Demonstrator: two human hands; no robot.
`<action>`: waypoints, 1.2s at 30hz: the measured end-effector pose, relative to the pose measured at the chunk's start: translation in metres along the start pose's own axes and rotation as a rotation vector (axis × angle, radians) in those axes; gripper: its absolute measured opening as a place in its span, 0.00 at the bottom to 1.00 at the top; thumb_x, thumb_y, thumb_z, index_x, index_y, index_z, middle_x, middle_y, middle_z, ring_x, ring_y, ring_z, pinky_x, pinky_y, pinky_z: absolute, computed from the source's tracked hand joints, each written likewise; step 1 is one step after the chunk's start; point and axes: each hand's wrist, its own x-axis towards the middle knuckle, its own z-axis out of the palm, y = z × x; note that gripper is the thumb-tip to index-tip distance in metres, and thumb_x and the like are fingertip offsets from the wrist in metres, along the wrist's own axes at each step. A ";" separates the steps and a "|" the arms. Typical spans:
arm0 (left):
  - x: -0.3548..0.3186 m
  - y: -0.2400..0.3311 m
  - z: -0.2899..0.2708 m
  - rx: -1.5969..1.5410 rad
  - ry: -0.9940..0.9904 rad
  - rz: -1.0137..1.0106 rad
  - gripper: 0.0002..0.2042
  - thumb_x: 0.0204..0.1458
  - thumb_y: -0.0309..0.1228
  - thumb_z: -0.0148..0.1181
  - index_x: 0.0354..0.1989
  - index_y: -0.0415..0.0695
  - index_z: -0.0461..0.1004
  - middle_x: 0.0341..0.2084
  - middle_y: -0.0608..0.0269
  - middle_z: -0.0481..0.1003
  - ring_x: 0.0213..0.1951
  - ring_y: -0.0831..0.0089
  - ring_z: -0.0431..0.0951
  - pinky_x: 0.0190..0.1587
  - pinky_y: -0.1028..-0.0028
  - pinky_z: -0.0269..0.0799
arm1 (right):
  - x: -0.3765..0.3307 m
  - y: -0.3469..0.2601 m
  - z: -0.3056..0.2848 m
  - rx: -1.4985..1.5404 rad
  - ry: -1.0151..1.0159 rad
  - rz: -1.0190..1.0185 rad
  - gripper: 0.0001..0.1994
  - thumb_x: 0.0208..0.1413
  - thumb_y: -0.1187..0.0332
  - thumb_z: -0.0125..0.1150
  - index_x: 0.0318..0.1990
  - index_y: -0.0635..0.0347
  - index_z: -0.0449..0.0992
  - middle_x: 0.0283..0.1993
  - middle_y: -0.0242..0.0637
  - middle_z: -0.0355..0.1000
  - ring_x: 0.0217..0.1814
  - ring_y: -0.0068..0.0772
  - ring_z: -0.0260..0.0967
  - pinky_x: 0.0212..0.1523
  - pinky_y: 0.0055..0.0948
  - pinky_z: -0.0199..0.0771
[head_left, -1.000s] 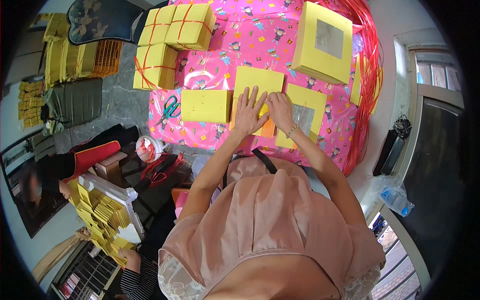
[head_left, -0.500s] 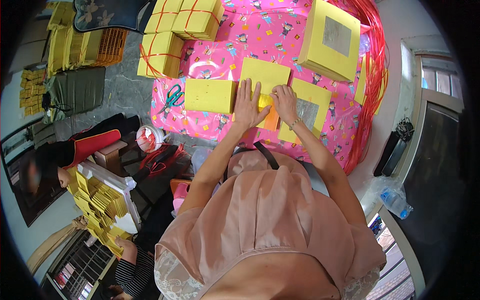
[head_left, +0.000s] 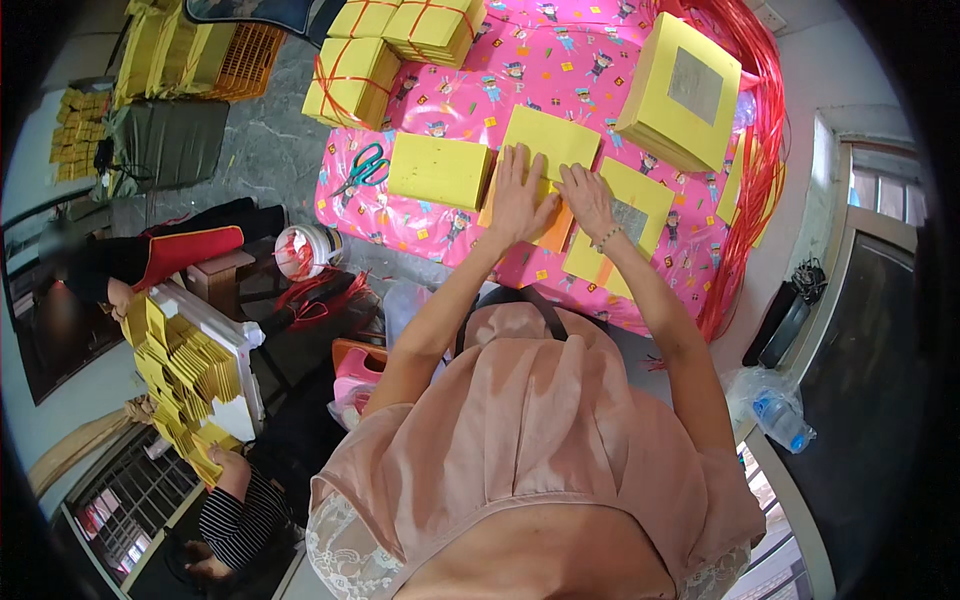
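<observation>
My left hand (head_left: 518, 196) lies flat on the papers before me, fingers stretched out and thumb apart. Beside it, my right hand (head_left: 588, 202) rests with its fingers extended on the lower edge of a yellow paper sheet (head_left: 550, 137). Beneath and between both hands shows an orange sheet (head_left: 552, 236), partly covered. Left of my left hand sits a stack of yellow paper (head_left: 438, 170). By my right wrist lies a yellow sheet with a silver patch (head_left: 650, 205), partly hidden by the hand.
Green-handled scissors (head_left: 368, 168) lie on the pink patterned tablecloth (head_left: 480, 110). Tied yellow bundles (head_left: 350, 82) stand far left, a tall yellow stack (head_left: 690, 90) far right. Red strapping (head_left: 745, 190) hangs along the right edge. Two co-workers handle yellow pieces (head_left: 195, 355) at lower left.
Both hands stay on the papers; the right fingers look straighter and more spread. More of the orange sheet shows around my left hand, and the bright yellow patch between the hands is mostly covered.
</observation>
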 end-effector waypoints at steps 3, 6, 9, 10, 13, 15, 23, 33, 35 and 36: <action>-0.004 0.026 0.006 -0.216 0.211 -0.083 0.31 0.51 0.37 0.60 0.61 0.34 0.58 0.59 0.35 0.55 0.63 0.39 0.52 0.65 0.50 0.49 | 0.003 0.009 -0.005 -0.011 0.032 -0.051 0.09 0.56 0.64 0.58 0.38 0.57 0.68 0.34 0.37 0.64 0.36 0.36 0.69 0.38 0.35 0.67; 0.003 0.044 0.008 -0.239 0.423 -0.201 0.24 0.51 0.31 0.62 0.51 0.32 0.60 0.43 0.44 0.64 0.46 0.53 0.67 0.51 0.56 0.64 | 0.010 0.011 -0.016 0.026 0.100 -0.078 0.07 0.55 0.65 0.58 0.35 0.56 0.69 0.32 0.36 0.63 0.34 0.35 0.68 0.35 0.34 0.66; 0.020 0.040 0.022 -0.886 0.559 -0.708 0.27 0.53 0.32 0.65 0.51 0.35 0.53 0.31 0.58 0.68 0.26 0.76 0.71 0.28 0.76 0.67 | 0.017 0.003 -0.032 -0.022 0.160 -0.134 0.06 0.54 0.65 0.59 0.33 0.55 0.70 0.31 0.34 0.63 0.33 0.33 0.67 0.34 0.33 0.64; 0.027 0.035 0.027 -0.884 0.571 -0.708 0.27 0.53 0.32 0.65 0.51 0.35 0.53 0.31 0.58 0.68 0.26 0.76 0.71 0.28 0.76 0.67 | 0.018 0.001 -0.035 -0.020 0.163 -0.145 0.06 0.54 0.65 0.59 0.33 0.55 0.70 0.31 0.34 0.63 0.33 0.33 0.67 0.34 0.33 0.64; 0.038 0.035 0.026 -1.094 0.524 -0.769 0.26 0.52 0.28 0.63 0.52 0.37 0.53 0.22 0.62 0.70 0.26 0.78 0.71 0.28 0.76 0.67 | 0.017 0.000 -0.041 -0.082 0.200 -0.189 0.07 0.53 0.65 0.60 0.33 0.54 0.70 0.31 0.32 0.63 0.32 0.31 0.66 0.33 0.32 0.63; 0.035 0.034 0.017 -1.062 0.520 -0.772 0.25 0.52 0.26 0.62 0.52 0.37 0.53 0.24 0.60 0.72 0.27 0.78 0.72 0.28 0.77 0.67 | 0.016 -0.005 -0.049 -0.052 0.178 -0.173 0.09 0.53 0.63 0.61 0.38 0.55 0.73 0.32 0.32 0.65 0.33 0.32 0.66 0.34 0.32 0.63; -0.015 -0.019 -0.054 -1.084 0.661 -0.741 0.31 0.52 0.20 0.58 0.59 0.40 0.45 0.32 0.57 0.72 0.32 0.74 0.75 0.31 0.76 0.73 | -0.025 -0.030 -0.079 0.125 0.193 0.004 0.14 0.55 0.64 0.61 0.47 0.57 0.74 0.39 0.36 0.68 0.41 0.38 0.68 0.38 0.37 0.64; -0.060 -0.104 -0.054 -1.045 0.645 -0.821 0.37 0.52 0.18 0.57 0.66 0.43 0.40 0.44 0.50 0.70 0.37 0.70 0.77 0.37 0.74 0.75 | -0.097 -0.037 -0.062 0.195 0.051 0.109 0.11 0.55 0.67 0.59 0.45 0.56 0.75 0.39 0.38 0.69 0.39 0.41 0.68 0.42 0.39 0.65; -0.065 -0.110 -0.047 -0.991 0.613 -0.842 0.38 0.51 0.18 0.58 0.66 0.43 0.40 0.45 0.50 0.70 0.39 0.69 0.77 0.38 0.73 0.75 | -0.101 -0.038 -0.063 0.211 0.046 0.119 0.10 0.55 0.67 0.59 0.45 0.56 0.75 0.38 0.38 0.69 0.40 0.41 0.68 0.42 0.39 0.65; -0.066 -0.113 -0.043 -0.935 0.586 -0.859 0.38 0.51 0.18 0.58 0.66 0.42 0.41 0.45 0.49 0.70 0.40 0.68 0.77 0.40 0.73 0.75 | -0.102 -0.039 -0.064 0.227 0.044 0.126 0.10 0.55 0.68 0.59 0.45 0.56 0.75 0.38 0.38 0.69 0.40 0.41 0.68 0.42 0.39 0.65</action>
